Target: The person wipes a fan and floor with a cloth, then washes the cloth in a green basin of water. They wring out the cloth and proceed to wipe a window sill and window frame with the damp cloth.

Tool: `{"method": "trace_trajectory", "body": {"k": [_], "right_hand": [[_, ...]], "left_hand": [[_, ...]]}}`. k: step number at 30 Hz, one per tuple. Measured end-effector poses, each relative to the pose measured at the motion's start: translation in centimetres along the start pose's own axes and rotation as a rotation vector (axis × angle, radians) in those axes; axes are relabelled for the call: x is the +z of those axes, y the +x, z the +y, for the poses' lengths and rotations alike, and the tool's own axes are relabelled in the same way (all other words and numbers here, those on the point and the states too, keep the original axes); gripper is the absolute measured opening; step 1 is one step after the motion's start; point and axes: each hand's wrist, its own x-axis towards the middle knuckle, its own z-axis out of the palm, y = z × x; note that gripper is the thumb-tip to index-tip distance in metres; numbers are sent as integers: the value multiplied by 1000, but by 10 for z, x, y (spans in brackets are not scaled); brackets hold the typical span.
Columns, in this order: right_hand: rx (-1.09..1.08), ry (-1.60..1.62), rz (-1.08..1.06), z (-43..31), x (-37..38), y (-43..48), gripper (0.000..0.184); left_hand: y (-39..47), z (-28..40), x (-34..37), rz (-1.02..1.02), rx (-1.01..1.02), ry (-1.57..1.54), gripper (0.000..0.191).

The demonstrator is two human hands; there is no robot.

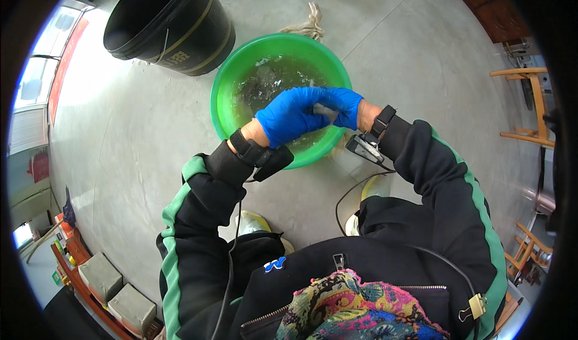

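Note:
My left hand (289, 116) and my right hand (347, 107), both in blue disposable gloves, meet above a green plastic basin (217, 91). Between them is a small greyish piece (325, 112), mostly covered by the curled fingers; what it is cannot be made out. Both hands appear closed around it. Murky water (311, 71) fills the lower part of the basin, and a dark, blurred mass (257, 87) shows on its left side. Straps with small devices sit on both wrists.
A tall black bucket (198, 33) with a wire handle stands beyond the basin on the left. A bundle of off-white cloth (309, 24) lies behind its far rim. Thin cables hang by both forearms. Wooden chairs (537, 100) stand far right, cushions (131, 308) lower left.

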Motion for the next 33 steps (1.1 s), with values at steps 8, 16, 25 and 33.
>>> {"method": "trace_trajectory", "body": {"k": [8,16,25,33], "right_hand": [[50,248,127,-17,-2,5,25],[26,41,-56,-25,4,-10,27],[-176,-894,-47,-19,-4,8,42],[-504,-1853,316,-6,3,37,17]], "left_hand": [[13,-90,-15,281,-321,-157,35],[11,-98,7,164,-240,-730,50],[18,-67,5,109,-401,695,30],[30,-117,5,22,-421,636,34]]}}
